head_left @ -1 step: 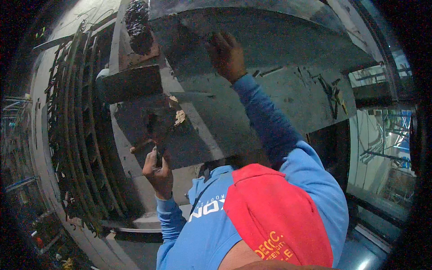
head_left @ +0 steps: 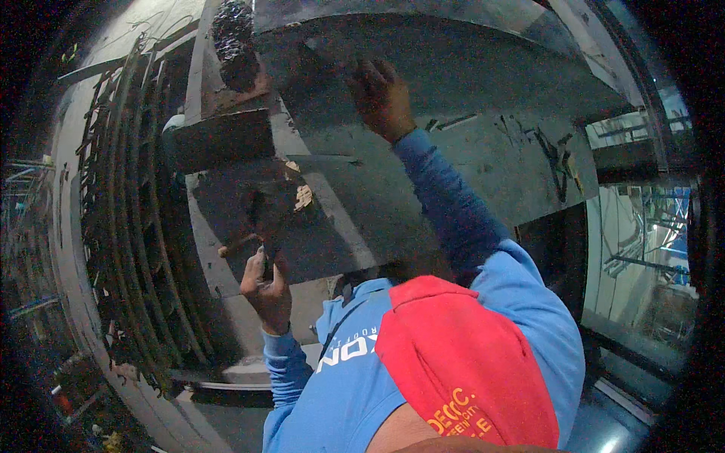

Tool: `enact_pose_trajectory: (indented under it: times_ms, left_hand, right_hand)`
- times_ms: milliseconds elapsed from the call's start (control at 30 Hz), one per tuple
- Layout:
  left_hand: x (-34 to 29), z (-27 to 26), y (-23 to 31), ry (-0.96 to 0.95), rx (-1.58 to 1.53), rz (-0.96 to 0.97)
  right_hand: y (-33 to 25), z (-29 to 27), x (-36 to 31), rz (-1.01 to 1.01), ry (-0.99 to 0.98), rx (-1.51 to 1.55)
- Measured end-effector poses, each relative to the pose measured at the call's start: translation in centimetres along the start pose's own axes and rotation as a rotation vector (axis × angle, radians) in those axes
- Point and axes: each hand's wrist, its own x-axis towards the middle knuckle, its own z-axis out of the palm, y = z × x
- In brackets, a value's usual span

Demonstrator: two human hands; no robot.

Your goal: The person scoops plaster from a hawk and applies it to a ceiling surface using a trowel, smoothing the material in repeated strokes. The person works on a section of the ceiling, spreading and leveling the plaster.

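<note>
My left hand [head_left: 266,296] is closed in a pinch around a thin dark object whose kind is hidden by the fingers. Just beyond its fingertips, a short brown rod with a rounded end [head_left: 236,246] lies over a dark flat sheet [head_left: 302,240]. Farther off, my right hand [head_left: 381,100] is curled closed above the shaded part of a grey worktop [head_left: 408,185]. A dark, tapered shape [head_left: 321,54] extends left from its fingers, too dim to name. A torn pale scrap [head_left: 303,198] sits at the sheet's far edge.
A dark block [head_left: 219,141] stands at the left, below a clump of dark, shiny material [head_left: 236,49]. Several long curved strips [head_left: 140,204] run along the left side. Dark slender tools [head_left: 557,162] lie at the worktop's right end. A flat strip [head_left: 325,158] crosses the middle.
My right hand has shifted very slightly toward me, still curled closed. My left hand keeps its place and pinch.
</note>
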Motion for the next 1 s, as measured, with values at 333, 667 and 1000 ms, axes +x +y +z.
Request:
enact_pose_trajectory:
  times_ms: [333,667,1000]
  left_hand:
    - [-0.7,1.4,-2.3,0.038,-0.017,0.017]
    - [-1.0,2.9,-1.5,0.015,-0.088,-0.122]
    - [-2.8,5.9,0.4,0.181,0.040,0.023]
  right_hand:
    - [2.1,-10.5,10.5,-0.062,-0.372,0.152]
    - [6.7,-8.1,28.2,-0.889,-0.955,-0.081]
    - [10.7,-6.1,28.6,-1.179,-1.055,-0.108]
